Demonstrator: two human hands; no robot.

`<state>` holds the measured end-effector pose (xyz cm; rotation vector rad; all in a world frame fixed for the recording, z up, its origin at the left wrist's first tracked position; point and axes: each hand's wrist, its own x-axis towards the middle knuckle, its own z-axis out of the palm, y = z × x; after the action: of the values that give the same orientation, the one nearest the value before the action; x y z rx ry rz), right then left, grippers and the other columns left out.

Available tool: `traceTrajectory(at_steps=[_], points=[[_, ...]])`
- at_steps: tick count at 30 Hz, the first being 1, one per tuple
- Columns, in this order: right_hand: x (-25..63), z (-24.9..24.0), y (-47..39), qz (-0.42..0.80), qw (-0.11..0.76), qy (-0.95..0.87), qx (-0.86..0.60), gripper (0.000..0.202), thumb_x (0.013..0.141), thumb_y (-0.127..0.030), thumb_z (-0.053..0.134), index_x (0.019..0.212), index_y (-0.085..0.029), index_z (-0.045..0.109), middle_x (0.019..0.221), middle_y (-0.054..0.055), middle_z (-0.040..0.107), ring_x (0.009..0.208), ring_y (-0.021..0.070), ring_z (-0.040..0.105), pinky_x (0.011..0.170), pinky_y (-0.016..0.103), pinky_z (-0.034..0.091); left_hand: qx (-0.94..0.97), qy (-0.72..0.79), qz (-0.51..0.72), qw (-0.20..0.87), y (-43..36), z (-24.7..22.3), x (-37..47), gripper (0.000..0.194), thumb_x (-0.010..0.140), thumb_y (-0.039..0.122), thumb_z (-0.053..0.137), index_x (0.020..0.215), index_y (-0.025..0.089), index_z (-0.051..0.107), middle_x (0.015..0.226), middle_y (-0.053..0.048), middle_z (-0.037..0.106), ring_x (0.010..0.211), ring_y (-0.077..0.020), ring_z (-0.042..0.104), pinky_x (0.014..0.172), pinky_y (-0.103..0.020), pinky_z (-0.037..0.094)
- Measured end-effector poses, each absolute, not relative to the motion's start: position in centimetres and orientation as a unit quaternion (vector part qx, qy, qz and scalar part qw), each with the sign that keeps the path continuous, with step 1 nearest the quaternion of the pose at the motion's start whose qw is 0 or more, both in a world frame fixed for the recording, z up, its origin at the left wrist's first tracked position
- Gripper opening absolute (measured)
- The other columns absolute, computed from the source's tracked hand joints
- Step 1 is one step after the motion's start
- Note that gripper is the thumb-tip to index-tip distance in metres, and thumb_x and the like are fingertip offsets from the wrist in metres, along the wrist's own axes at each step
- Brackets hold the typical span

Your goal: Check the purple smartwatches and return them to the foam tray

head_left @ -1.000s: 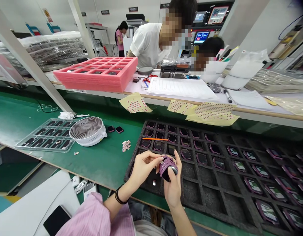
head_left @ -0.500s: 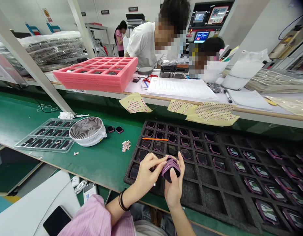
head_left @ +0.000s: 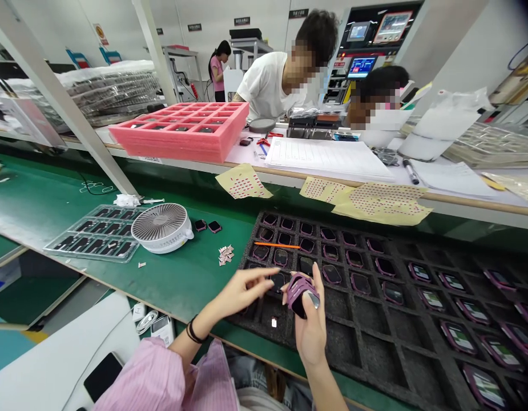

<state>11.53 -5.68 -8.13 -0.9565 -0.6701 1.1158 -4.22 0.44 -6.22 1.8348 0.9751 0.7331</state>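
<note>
My right hand (head_left: 311,334) is closed around a small stack of purple watch cases (head_left: 298,285), its thumb across a dark glossy face. To the left, apart from the stack, my left hand (head_left: 246,290) is held over the tray with fingers stretched out and nothing visible in them. Below both hands lies a black foam tray (head_left: 377,348). Many of its pockets hold purple-rimmed watch cases with dark screens, such as this watch case (head_left: 331,274). A small pale tab (head_left: 274,322) lies in a pocket near my left hand.
An orange stick (head_left: 276,245) lies across the tray. On the green bench are a white fan (head_left: 161,228), a clear tray of black parts (head_left: 92,234), a heap of small tabs (head_left: 225,255) and two watch cases (head_left: 207,226). A pink foam tray (head_left: 178,142) sits on the shelf; co-workers are behind it.
My left hand has drawn away from the watch cases to the left, and its fingers have opened. The stack in my right hand has tilted. The whole view has shifted slightly.
</note>
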Motion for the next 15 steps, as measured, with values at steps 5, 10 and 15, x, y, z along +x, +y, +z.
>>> traceTrajectory(at_steps=[5, 10, 15], points=[[11.9, -7.9, -5.6, 0.511, 0.699, -0.278, -0.415, 0.057, 0.088, -0.039, 0.054, 0.141, -0.039, 0.034, 0.112, 0.002, 0.055, 0.082, 0.016, 0.06, 0.086, 0.04, 0.045, 0.767, 0.575, 0.275, 0.068, 4.6, -8.7, -9.7, 0.024, 0.092, 0.028, 0.047, 0.101, 0.019, 0.068, 0.099, -0.007, 0.062, 0.092, -0.0197, 0.056, 0.078, -0.029, 0.046], [11.7, -8.1, -5.7, 0.533, 0.69, -0.267, -0.41, 0.056, 0.087, -0.038, 0.056, 0.14, -0.038, 0.037, 0.112, 0.002, 0.056, 0.082, 0.0159, 0.06, 0.083, 0.038, 0.045, 0.795, 0.591, 0.128, -0.047, 6.7, -10.9, -11.8, 0.024, 0.093, 0.027, 0.048, 0.093, 0.016, 0.069, 0.095, -0.008, 0.063, 0.086, -0.0202, 0.055, 0.072, -0.029, 0.046], [11.7, -7.7, -5.7, 0.562, 0.685, -0.247, -0.392, 0.054, 0.087, -0.036, 0.057, 0.138, -0.037, 0.04, 0.108, 0.001, 0.059, 0.079, 0.0151, 0.06, 0.078, 0.036, 0.045, 0.818, 0.564, 0.096, -0.059, 7.6, -10.9, -11.8, 0.023, 0.092, 0.022, 0.05, 0.082, 0.014, 0.069, 0.085, -0.008, 0.063, 0.081, -0.0192, 0.055, 0.066, -0.027, 0.043]])
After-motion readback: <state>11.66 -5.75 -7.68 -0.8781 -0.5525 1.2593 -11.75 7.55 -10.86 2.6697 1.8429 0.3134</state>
